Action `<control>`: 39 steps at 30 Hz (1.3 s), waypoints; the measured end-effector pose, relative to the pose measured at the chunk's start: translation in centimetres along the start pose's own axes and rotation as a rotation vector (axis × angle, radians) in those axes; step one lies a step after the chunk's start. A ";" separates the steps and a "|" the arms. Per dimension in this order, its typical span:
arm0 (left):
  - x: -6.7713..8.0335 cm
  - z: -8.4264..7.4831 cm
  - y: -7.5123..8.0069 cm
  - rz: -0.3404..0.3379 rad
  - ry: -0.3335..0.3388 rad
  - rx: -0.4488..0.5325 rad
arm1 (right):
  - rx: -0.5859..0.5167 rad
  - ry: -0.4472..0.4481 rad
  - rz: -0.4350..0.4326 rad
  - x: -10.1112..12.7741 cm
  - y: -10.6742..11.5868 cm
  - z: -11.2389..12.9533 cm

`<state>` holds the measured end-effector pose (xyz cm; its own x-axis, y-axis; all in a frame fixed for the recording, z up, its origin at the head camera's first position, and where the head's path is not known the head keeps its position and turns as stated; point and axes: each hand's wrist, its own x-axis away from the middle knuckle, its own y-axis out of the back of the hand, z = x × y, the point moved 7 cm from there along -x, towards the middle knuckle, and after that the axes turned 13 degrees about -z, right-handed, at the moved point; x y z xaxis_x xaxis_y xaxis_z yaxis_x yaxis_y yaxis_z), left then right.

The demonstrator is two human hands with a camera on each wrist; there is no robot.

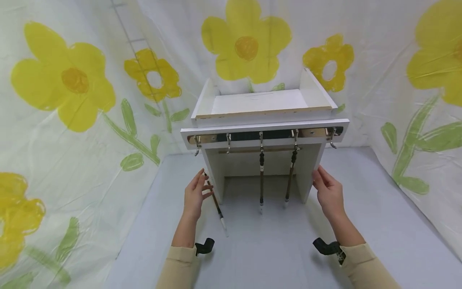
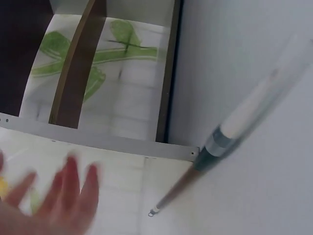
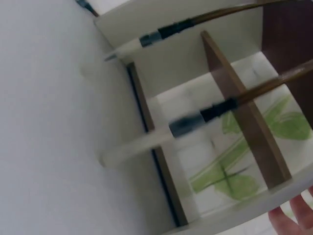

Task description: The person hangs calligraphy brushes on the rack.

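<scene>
A white wooden rack stands on the table, with a row of metal hooks along its front rail. Two calligraphy brushes, a middle brush and a right brush, hang tips down from hooks. Another brush, with a brown handle and white tip, slants beside the left side panel. Near that panel my left hand has its fingers spread; in the left wrist view they are apart from this brush. Fingertips of my right hand touch the outer side of the right panel.
The pale table extends in front of and beside the rack. Behind and at both sides hangs a white curtain printed with yellow flowers. An open tray-like top forms the rack's upper part. A black wrist mount juts from the left sleeve.
</scene>
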<state>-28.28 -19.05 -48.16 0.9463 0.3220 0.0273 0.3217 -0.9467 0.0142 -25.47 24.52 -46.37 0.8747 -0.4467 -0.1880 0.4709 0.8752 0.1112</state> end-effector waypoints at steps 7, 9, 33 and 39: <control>0.2 1.4 2.5 -0.192 0.182 -0.032 | -0.005 0.016 0.010 0.0 0.0 0.3; 0.4 1.8 2.5 -0.209 0.201 -0.034 | 0.007 0.020 0.012 0.0 0.0 0.4; 0.9 6.3 -0.3 -0.125 0.186 -0.395 | 0.001 0.036 0.002 -0.6 0.1 0.1; 0.7 6.5 -0.6 -0.142 0.151 -0.487 | 0.004 0.041 0.000 -0.6 0.2 0.0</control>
<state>-27.58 -18.25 -54.60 0.8677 0.4784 0.1348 0.3613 -0.7933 0.4900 -25.90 24.92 -46.26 0.8691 -0.4390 -0.2279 0.4717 0.8743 0.1146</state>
